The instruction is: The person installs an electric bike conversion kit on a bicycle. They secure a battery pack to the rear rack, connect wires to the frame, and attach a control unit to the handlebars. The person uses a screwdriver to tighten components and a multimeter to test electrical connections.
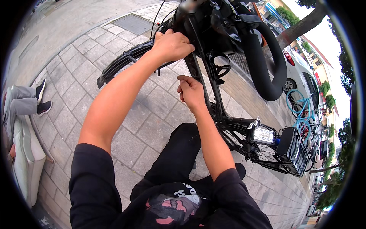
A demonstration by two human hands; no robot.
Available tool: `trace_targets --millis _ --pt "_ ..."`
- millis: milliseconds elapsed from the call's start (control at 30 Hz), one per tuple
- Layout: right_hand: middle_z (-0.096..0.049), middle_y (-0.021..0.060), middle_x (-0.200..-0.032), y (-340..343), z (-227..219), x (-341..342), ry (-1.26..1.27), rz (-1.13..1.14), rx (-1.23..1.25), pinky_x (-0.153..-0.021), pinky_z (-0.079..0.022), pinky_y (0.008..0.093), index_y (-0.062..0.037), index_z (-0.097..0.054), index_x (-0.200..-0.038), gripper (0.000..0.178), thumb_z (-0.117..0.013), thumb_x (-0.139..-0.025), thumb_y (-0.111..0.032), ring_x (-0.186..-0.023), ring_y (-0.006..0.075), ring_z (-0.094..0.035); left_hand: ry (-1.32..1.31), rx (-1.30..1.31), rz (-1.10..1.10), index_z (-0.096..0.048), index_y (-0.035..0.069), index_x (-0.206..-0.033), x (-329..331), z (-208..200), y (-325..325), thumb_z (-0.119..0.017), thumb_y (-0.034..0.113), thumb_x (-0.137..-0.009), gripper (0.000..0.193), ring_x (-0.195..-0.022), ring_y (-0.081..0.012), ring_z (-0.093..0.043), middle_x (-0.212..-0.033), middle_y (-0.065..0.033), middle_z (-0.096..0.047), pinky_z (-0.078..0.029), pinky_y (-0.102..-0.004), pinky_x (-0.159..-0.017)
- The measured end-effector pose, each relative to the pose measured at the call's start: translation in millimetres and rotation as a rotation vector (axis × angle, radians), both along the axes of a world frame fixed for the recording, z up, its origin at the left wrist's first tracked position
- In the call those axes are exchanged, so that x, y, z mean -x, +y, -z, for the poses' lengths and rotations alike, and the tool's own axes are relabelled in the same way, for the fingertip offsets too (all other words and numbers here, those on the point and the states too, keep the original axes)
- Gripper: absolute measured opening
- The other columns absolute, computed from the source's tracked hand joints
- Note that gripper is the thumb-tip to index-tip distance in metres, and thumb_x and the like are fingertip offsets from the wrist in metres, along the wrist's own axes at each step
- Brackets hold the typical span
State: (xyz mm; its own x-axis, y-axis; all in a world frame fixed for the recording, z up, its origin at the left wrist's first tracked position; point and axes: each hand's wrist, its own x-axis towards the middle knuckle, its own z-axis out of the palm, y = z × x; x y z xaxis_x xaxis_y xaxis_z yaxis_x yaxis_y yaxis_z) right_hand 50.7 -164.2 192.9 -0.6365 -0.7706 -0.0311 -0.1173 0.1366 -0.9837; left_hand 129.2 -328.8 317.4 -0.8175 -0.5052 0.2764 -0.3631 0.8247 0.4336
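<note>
A black bicycle (215, 95) stands across the right side, its front wheel's mudguard (127, 61) pointing left. My left hand (173, 46) is closed at the front of the frame, near the fork; its fingers curl against the dark parts, and what they grip is hidden. Lower down, my right hand (191, 93) is held beside the frame tube with its fingers curled in and the index finger bent over the thumb. Anything pinched there is too small to make out. The thick black curved handlebar (268, 65) rises to the right of both hands.
A silver box (263, 135) sits near the bicycle's rear rack (299, 156). At far left a person's legs (23, 100) show beside a pale cushioned seat (28, 160). Stone paving (141, 126) lies underneath. A blue bicycle (301, 112) and a white car (301, 72) stand beyond.
</note>
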Motion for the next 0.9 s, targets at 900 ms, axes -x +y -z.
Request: trace_targets --millis 900 --pt "-0.075 0.0121 -0.09 -14.2 -87.8 17.2 1.655 0.095 -0.379 -0.058 -0.063 0.0371 0.0046 -0.058 -0.137 0.052 -0.071 -0.089 -0.009 -0.065 0.0262 -0.078 0.105 0.007 0.234 -0.078 0.02 -0.119 -1.4 27.5 -27.5 -0.051 0.045 -0.112 0.038 -0.11 -0.0334 -0.05 -0.109 -0.0047 -0.076 -0.034 -0.0458 -0.108"
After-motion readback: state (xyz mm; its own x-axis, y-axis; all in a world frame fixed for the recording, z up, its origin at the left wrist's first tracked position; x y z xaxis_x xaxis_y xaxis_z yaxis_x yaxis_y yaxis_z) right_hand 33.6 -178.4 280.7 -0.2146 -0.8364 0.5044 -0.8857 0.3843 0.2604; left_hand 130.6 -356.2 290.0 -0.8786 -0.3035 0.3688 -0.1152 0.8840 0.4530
